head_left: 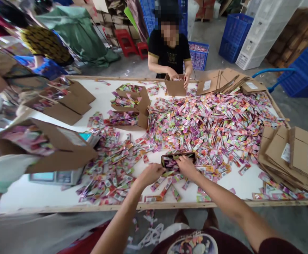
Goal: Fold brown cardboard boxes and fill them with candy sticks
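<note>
A small cardboard box (164,161), partly filled with colourful snack packets (171,163), stands open on the table in front of me. My left hand (153,173) is closed at the box's near left corner, fingers curled against its edge. Over the box's middle, my right hand (187,167) reaches in from the right. Its fingers point down among the packets, and their tips are hidden. Loose packets (167,188) lie just in front of the box, and a large heap of packets (209,123) spreads behind it and to its right.
Filled boxes (126,120) stand left of the heap. Flattened cartons (296,155) lie at the right. A co-worker's gloved hand (11,171) holds a filled box (72,157) above a scale (64,177). Another person (170,53) handles a box (175,87) across the table.
</note>
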A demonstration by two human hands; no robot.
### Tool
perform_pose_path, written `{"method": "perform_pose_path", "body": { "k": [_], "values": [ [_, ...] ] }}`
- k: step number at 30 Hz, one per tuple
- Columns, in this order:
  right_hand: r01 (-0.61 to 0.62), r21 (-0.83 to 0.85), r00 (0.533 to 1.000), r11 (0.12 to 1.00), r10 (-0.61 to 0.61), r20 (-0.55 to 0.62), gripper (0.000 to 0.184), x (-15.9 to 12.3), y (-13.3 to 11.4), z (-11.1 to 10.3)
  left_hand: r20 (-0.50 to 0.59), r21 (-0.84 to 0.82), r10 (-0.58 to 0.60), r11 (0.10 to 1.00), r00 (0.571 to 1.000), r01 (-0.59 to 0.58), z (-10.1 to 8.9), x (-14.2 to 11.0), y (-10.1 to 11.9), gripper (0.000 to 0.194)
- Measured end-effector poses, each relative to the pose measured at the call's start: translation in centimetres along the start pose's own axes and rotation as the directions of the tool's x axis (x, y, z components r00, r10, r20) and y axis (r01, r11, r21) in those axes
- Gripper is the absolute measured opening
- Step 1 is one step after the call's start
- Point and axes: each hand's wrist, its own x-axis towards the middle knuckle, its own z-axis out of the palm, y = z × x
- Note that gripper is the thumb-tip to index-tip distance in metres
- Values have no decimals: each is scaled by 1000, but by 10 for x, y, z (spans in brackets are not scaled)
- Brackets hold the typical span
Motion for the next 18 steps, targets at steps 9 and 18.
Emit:
{"method": "perform_pose_path", "body": {
  "k": [9, 18],
  "values": [
    [-96, 174, 931, 980, 150, -332, 55, -50, 56, -45, -24, -243, 8, 970, 1000, -14, 22, 47, 23, 41],
    [-245, 374, 937, 895, 317, -145, 25, -39, 30, -13, -227, -331, -311, 916, 923, 227, 8, 23, -24, 44]
  ]
}}
